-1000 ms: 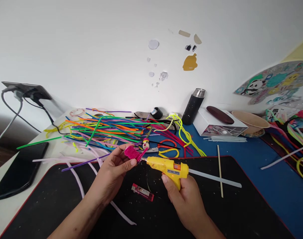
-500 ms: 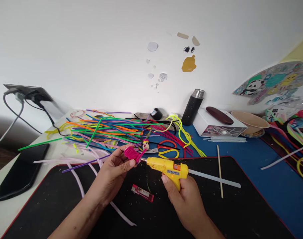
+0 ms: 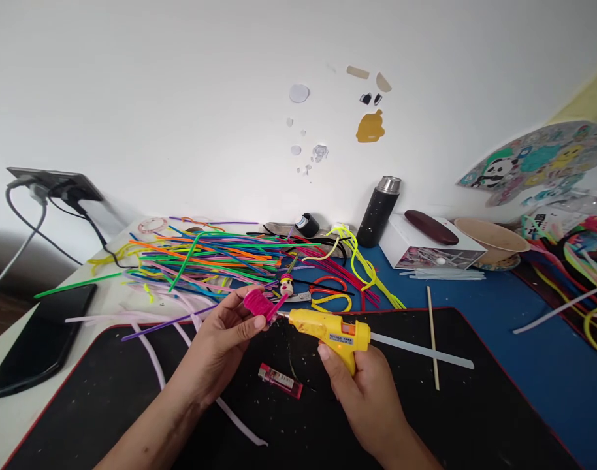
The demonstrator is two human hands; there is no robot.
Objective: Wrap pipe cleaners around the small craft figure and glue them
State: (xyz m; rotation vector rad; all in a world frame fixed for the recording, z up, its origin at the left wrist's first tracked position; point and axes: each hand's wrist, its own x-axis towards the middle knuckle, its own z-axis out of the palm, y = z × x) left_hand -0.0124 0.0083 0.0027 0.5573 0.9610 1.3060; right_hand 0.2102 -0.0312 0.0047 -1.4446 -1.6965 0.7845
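A coiled piece of bright pink pipe cleaner (image 3: 258, 303) is pinched between the fingers and thumb of my left hand (image 3: 232, 329), one short end sticking out to the right. My right hand (image 3: 364, 391) grips a yellow hot glue gun (image 3: 328, 326) by its handle. The gun's metal nozzle meets the right side of the pink coil or sits just beside it; I cannot tell whether they touch. A translucent glue stick (image 3: 420, 349) juts from the gun's back. Below the hands, a pink lighter (image 3: 280, 380) lies on the black mat (image 3: 328, 431).
Colourful pipe cleaners (image 3: 225, 254) spread along the back. Orange-and-yellow scissors (image 3: 332, 301) and a small figure (image 3: 286, 284) lie behind the gun. At right are a wooden stick (image 3: 432, 339), a black flask (image 3: 378, 212), a white box (image 3: 401, 245) and a bowl (image 3: 494, 236). A black phone-like slab (image 3: 38, 346) lies left.
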